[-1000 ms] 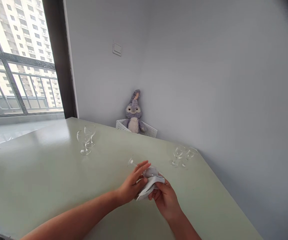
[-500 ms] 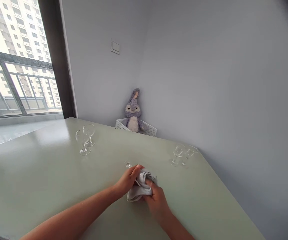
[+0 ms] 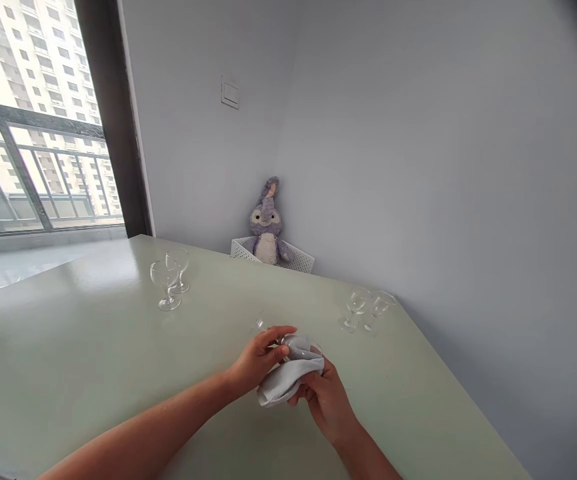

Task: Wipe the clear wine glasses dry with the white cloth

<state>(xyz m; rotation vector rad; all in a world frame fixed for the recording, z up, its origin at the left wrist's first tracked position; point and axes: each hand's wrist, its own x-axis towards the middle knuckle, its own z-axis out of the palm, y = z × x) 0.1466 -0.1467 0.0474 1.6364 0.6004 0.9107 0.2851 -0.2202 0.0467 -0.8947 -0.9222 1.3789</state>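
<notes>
A wine glass (image 3: 284, 341) lies tilted between my hands, its foot towards the upper left and its bowl to the right with white cloth inside. My left hand (image 3: 258, 360) has its fingers round the glass near the stem and the base of the bowl. Beside the rim, my right hand (image 3: 325, 397) grips the white cloth (image 3: 288, 381), which hangs below the bowl and also fills it. Part of the right fingers is hidden behind the cloth.
Two stemmed glasses (image 3: 169, 303) stand upright on the pale green table (image 3: 93, 347) at the left. Two more glasses (image 3: 357, 303) are near its right edge. Behind the table, a plush rabbit (image 3: 267, 233) sits in a white basket (image 3: 301, 261) against the grey walls.
My right hand has shifted slightly right, out of the bowl to its rim. The cloth has loosened and spread, and the bowl shows more clearly. My left fingers have changed their hold.
</notes>
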